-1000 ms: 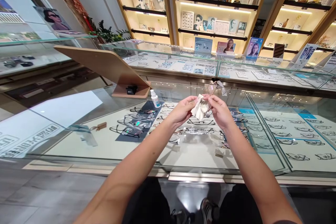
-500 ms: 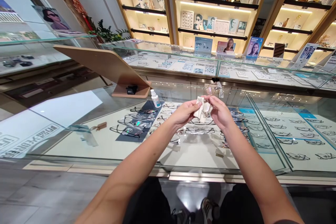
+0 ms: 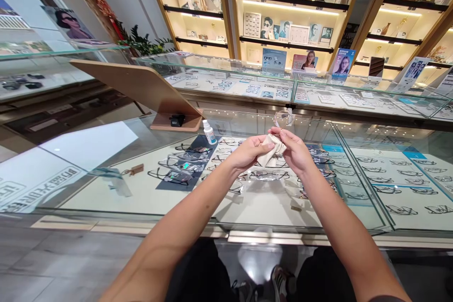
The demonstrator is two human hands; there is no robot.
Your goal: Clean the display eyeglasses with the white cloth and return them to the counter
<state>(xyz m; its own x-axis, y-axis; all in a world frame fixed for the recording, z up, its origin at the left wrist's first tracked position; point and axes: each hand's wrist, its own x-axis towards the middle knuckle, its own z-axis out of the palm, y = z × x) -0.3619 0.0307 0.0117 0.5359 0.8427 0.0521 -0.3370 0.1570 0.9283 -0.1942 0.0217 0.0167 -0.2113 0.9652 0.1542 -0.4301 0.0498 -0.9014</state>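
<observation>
Above the glass counter, my left hand pinches a cream cleaning cloth with a zigzag edge. The cloth is folded around part of a pair of thin-rimmed eyeglasses, whose other lens sticks up beyond my fingers with a pale tag hanging by it. My right hand grips the eyeglasses by the frame, its fingertips close to those of my left hand. The lens inside the cloth is hidden. A small white bottle stands on the glass to the left of my hands.
Under the glass counter lie several rows of eyeglasses. A tilted wooden-backed mirror or board stands at the left on its base. A keychain with a brown tag lies left. Behind are another glass display case and lit shelves.
The cloth has been turned and folded further over the near lens, covering more of it. The eyeglasses have tilted slightly to the left. Both hands stay in nearly the same place.
</observation>
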